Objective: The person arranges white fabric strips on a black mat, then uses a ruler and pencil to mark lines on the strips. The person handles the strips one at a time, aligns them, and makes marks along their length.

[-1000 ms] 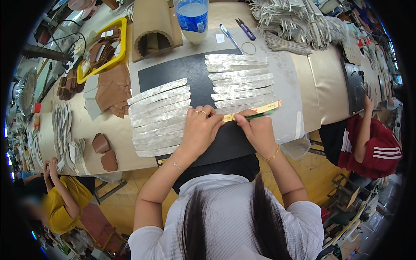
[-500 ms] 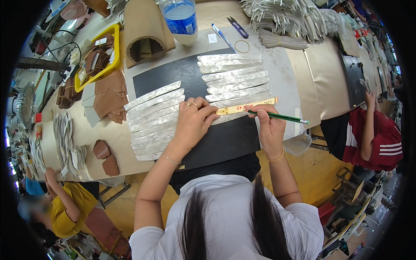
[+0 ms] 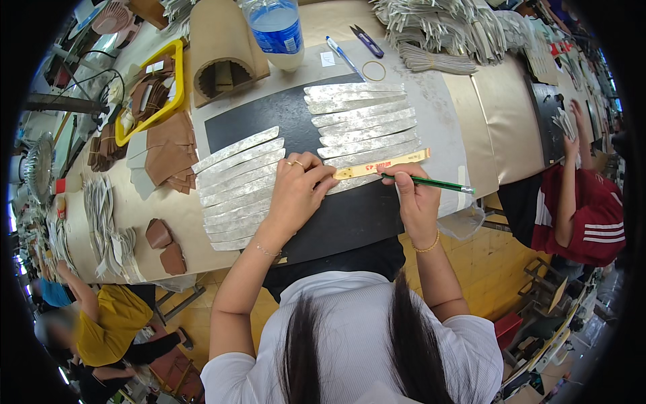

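Note:
My left hand (image 3: 296,192) presses down on the left end of a tan paper template strip (image 3: 390,163) that lies over a silver leather strip on the black cutting mat (image 3: 269,118). In my right hand (image 3: 414,198) I hold a green pencil (image 3: 431,182), its tip at the lower edge of the template. One fan of silver strips (image 3: 235,185) lies left of my left hand. A second row of silver strips (image 3: 360,124) sits above the template.
A water bottle (image 3: 276,30), a curved cardboard piece (image 3: 219,57), a blue pen (image 3: 342,55), scissors (image 3: 367,40) and a rubber band (image 3: 374,70) lie at the far side. A yellow tray (image 3: 171,101) and brown leather pieces (image 3: 171,151) sit left. A person in red (image 3: 579,209) works at right.
My right hand has moved left along the template's lower edge with the pencil. My left hand stays pressed on the template.

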### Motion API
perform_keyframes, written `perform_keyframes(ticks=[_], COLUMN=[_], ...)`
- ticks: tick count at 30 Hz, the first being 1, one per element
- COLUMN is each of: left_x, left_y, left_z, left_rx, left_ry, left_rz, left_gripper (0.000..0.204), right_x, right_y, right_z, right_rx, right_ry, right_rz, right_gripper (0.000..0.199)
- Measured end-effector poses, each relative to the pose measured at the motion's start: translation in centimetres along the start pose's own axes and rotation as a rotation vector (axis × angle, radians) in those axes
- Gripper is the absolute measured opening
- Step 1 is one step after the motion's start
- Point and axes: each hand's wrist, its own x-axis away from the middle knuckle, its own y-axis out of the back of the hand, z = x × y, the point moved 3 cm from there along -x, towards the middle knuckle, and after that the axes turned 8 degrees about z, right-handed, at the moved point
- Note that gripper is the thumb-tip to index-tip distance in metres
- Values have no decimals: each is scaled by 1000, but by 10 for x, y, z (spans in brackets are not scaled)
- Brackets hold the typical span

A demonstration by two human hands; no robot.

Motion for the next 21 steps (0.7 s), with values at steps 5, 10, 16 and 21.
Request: perform_keyframes(ticks=[5, 10, 16, 21], left_x=[-1, -1, -3, -3], left_y=[1, -1, -1, -3], left_z=[-1, 0, -1, -1], left_rx=[-1, -1, -22, -28], left_ry=[5, 9, 13, 23], left_rz=[-6, -4, 3, 0], left_gripper=[20, 19, 15, 13], right_x=[2, -3, -19, -22], right_y=[-2, -8, -29, -34], right_z=[-2, -2, -1, 0], right_rx=[21, 23, 240, 422], right_ry=[-12, 18, 99, 106], right_rz=[18, 6, 98, 124], right_gripper=[30, 27, 23, 23])
